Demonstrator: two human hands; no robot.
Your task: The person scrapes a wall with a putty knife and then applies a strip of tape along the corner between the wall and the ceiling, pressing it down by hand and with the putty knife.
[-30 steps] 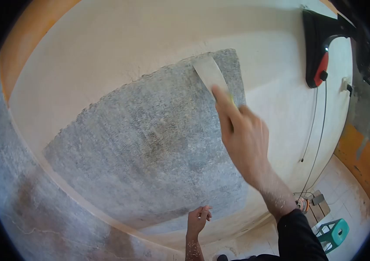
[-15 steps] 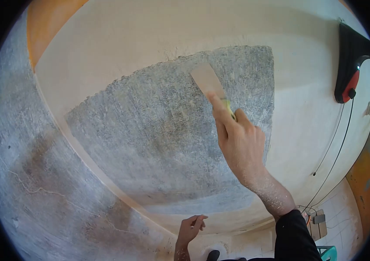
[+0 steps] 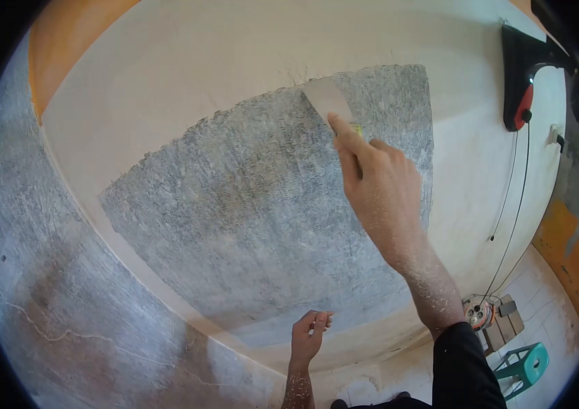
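Observation:
My right hand [image 3: 385, 177] grips a putty knife [image 3: 327, 99] with a wide, pale blade, its index finger stretched along the blade. A bit of yellow-green handle shows beside the fingers. The blade lies against the wall at the upper edge of a rough grey patch [image 3: 255, 211], where the cream coating [image 3: 187, 75] has a ragged border. Lower down, my left hand [image 3: 310, 334] hovers in front of the patch's bottom edge, fingers curled towards the thumb; whether anything small is between them cannot be made out. Pale flakes cling to both forearms.
A black and red device [image 3: 522, 88] hangs on the right of the wall, with cords running down. On the floor sit a round cord reel [image 3: 478, 311], a small wooden stand [image 3: 504, 332] and a green stool [image 3: 529, 365]. A mottled grey wall [image 3: 37, 252] adjoins at left.
The putty knife in my right hand has moved up to the patch's ragged upper edge. My left hand has risen, its fingers more curled. The view has shifted, showing more of the stool and reel.

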